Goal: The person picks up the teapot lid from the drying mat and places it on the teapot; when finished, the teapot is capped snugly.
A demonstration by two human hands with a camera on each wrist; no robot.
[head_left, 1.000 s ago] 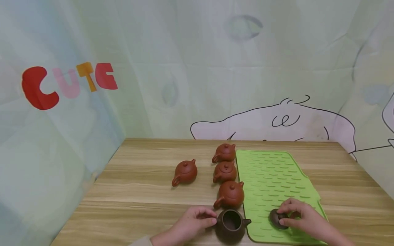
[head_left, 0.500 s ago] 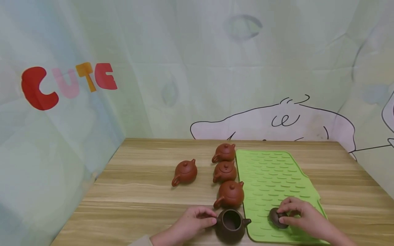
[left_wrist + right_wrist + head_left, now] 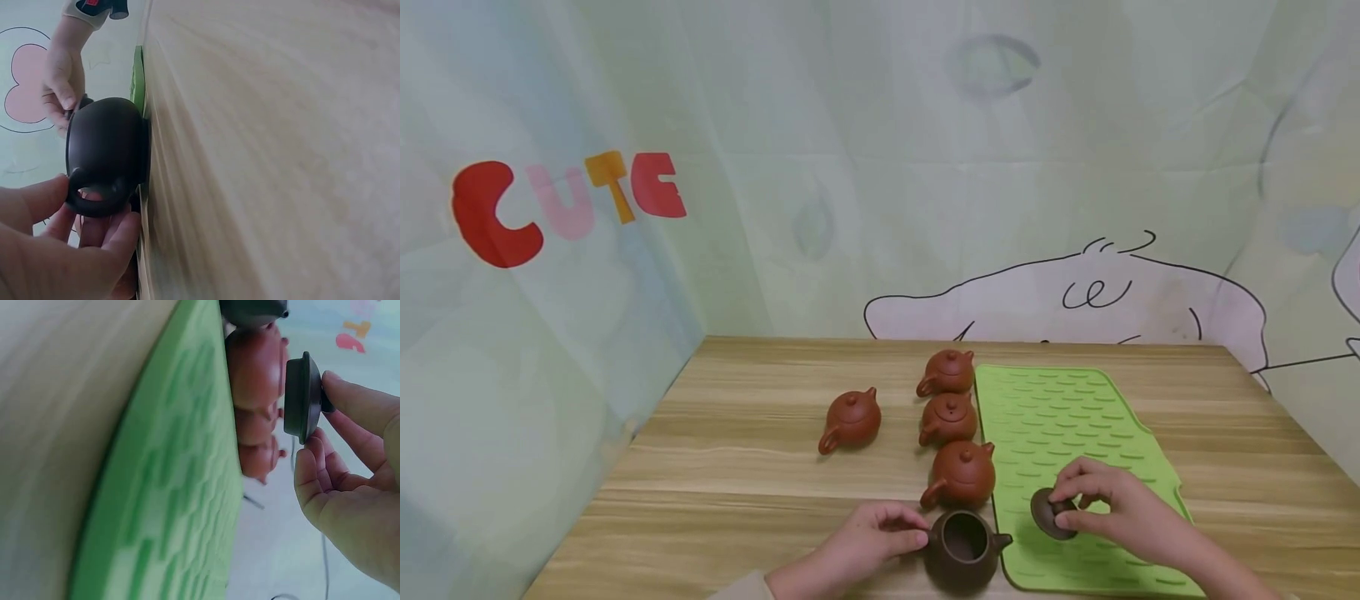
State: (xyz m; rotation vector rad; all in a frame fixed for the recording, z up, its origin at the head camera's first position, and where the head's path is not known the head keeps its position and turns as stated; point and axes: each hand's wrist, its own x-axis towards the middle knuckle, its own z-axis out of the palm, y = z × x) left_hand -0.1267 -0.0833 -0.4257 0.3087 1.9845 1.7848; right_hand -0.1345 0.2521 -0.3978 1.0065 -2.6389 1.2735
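Observation:
A dark brown teapot stands lidless on the table, its round mouth facing up and its spout pointing right over the edge of the green mat. My left hand pinches its handle, the ring showing between thumb and fingers in the left wrist view. Above the green mat, my right hand holds the dark teapot lid by its knob. In the right wrist view the lid is clear of the mat, its inner rim turned away from the palm.
Three reddish-brown teapots stand in a row behind the dark one, the nearest teapot close to it. Another reddish teapot sits farther left. The green textured mat lies on the wooden table. A printed cloth backdrop rises behind.
My right hand has lifted the lid off the mat and moved it left toward the dark teapot. My left hand and the teapots have stayed in place.

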